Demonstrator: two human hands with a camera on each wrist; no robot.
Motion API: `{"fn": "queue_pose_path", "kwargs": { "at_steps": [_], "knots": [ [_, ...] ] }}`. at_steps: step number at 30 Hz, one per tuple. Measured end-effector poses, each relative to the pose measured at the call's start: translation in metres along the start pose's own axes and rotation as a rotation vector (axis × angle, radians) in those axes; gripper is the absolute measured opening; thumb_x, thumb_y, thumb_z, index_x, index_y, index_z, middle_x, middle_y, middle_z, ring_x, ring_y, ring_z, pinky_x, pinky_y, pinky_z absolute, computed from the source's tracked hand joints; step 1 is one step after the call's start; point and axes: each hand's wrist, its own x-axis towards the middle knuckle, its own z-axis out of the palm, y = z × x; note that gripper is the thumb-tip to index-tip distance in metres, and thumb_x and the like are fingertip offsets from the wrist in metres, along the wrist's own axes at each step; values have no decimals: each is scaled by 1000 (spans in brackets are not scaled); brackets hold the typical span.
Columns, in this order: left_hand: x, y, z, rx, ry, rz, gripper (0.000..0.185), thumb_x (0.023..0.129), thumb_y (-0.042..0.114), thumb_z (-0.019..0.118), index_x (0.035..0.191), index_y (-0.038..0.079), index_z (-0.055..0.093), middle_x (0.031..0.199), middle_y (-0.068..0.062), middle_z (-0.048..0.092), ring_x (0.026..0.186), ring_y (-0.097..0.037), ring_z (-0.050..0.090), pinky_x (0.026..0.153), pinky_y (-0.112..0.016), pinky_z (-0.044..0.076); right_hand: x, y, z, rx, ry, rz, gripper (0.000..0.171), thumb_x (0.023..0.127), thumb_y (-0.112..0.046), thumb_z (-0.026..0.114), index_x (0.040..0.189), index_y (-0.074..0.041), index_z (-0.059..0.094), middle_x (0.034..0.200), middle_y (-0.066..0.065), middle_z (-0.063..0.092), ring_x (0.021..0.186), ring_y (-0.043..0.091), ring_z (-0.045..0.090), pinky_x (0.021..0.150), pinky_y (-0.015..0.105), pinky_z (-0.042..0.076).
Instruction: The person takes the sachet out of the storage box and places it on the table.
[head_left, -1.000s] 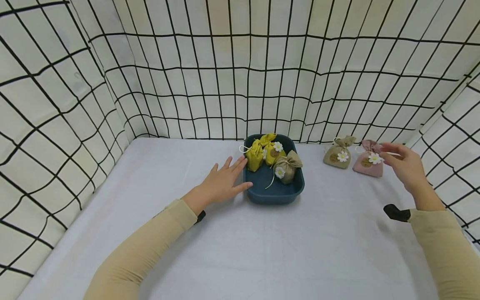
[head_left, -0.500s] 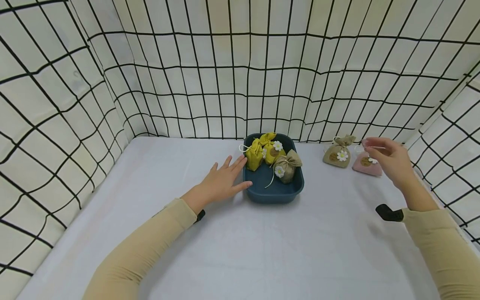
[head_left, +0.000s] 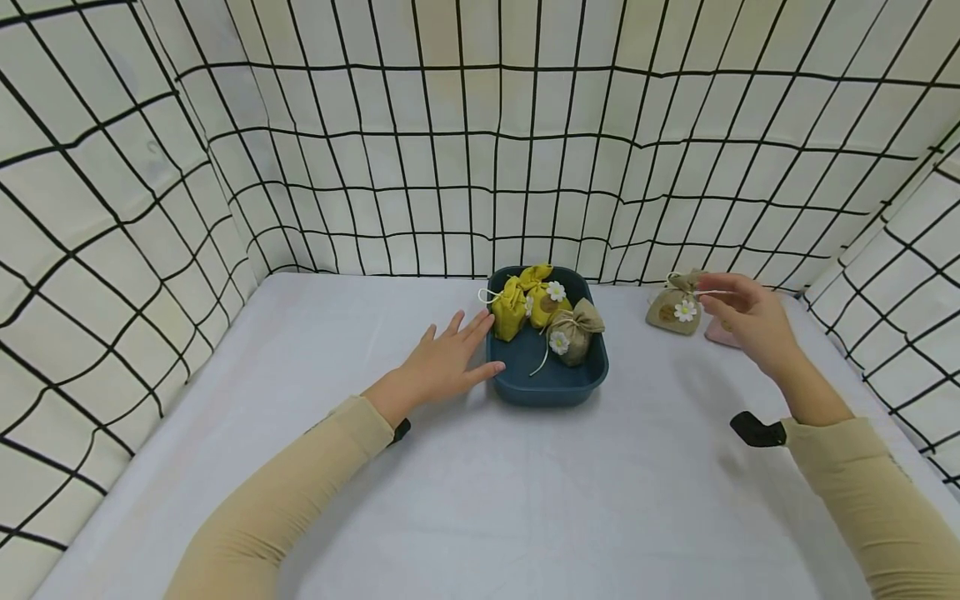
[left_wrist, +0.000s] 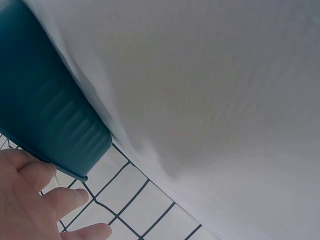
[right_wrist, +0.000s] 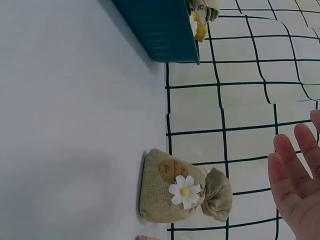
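Observation:
My left hand (head_left: 438, 362) has its fingers spread, with the fingertips at the left rim of a dark blue plastic tub (head_left: 547, 393). Inside the tub lie two yellow drawstring pouches (head_left: 510, 312) and a khaki drawstring pouch (head_left: 576, 343) with a white daisy. To the right, my right hand (head_left: 753, 321) hovers above the table with loosely bent fingers and nothing in them. In the head view its fingertips overlap the tied neck of another khaki pouch (right_wrist: 165, 195); the right wrist view shows them apart. A pink pouch (head_left: 722, 335) is mostly hidden behind this hand.
A white cloth covers the table (head_left: 480, 492). Black grid netting (head_left: 420, 154) over white sheeting rises at the back and both sides, with the tub and pouches close to the back part. Black camera mounts (head_left: 757, 429) sit at the wrists.
My right hand has moved left from beside the pink pouch, across it, to the khaki pouch's neck. My left hand, the tub and the pouches have stayed in place.

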Motion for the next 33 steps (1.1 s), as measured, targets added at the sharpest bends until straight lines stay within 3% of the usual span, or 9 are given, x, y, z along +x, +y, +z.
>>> {"fn": "queue_pose_path", "kwargs": {
  "at_steps": [9, 14, 21, 28, 33],
  "knots": [
    [1, -1, 1, 3, 0, 0, 86, 104, 66, 40, 167, 17, 9, 172, -2, 9, 156, -35, 5, 118, -68, 11, -1, -11, 25, -24, -64, -64, 32, 105, -8, 60, 135, 4, 59, 120, -9, 63, 109, -3, 59, 87, 9, 47],
    [1, -2, 2, 14, 4, 3, 86, 103, 66, 41, 167, 17, 9, 172, -1, 8, 156, -35, 6, 118, -68, 11, -2, -17, 40, -23, -106, -39, 36, 106, -14, 61, 136, 4, 58, 123, 3, 64, 107, 1, 61, 86, 10, 48],
    [1, -2, 2, 13, 7, 4, 86, 103, 66, 41, 167, 17, 10, 172, -1, 8, 156, -34, 5, 118, -68, 12, 0, -21, 57, 47, -171, -33, 34, 105, -9, 60, 136, 4, 58, 121, 3, 64, 104, 1, 65, 88, 15, 51],
    [1, -1, 1, 14, 7, 2, 86, 103, 67, 40, 167, 17, 10, 172, 0, 9, 156, -34, 5, 118, -68, 13, 3, -23, 71, 91, -200, -28, 35, 104, -5, 61, 136, 7, 57, 127, 26, 62, 102, 4, 66, 87, 17, 53],
    [1, -1, 2, 12, 8, 1, 86, 103, 67, 40, 167, 18, 10, 172, 0, 9, 156, -34, 6, 118, -68, 13, 5, -24, 79, 138, -225, 11, 37, 104, -3, 59, 138, 9, 54, 131, 31, 58, 103, 4, 65, 87, 18, 54]
  ]
}}
